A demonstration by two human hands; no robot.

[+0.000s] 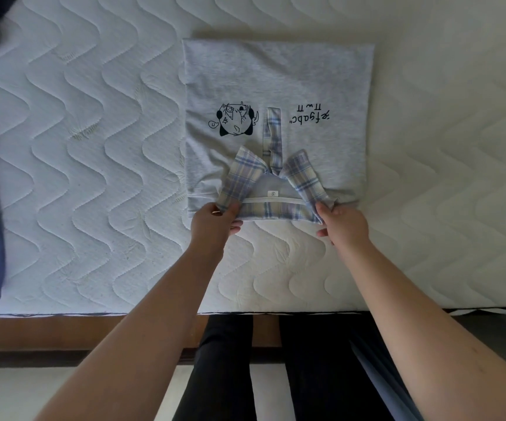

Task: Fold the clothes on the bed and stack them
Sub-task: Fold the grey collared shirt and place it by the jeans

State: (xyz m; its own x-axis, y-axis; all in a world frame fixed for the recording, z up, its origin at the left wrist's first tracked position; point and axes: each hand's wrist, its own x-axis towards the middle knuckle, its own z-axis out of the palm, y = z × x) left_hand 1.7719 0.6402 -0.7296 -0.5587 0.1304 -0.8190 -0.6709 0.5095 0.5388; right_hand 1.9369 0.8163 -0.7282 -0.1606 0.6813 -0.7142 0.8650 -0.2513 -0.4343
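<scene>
The grey shirt (276, 86) lies flat on the mattress (93, 147), soft and light (likely to slump if lifted by one corner), so the left hand (212, 221) and right hand (344, 221) each pinch its plaid collar (271, 208) ends.

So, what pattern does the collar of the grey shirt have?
The collar is plaid: blue and cream checks, on the grey shirt. It shows best in the head view.

Both bare forearms reach forward, converging slightly. Left hand (215, 221) and right hand (344, 221) each pinch a near corner of the grey plaid-collared cotton shirt (276, 86), fingers curled.
</scene>
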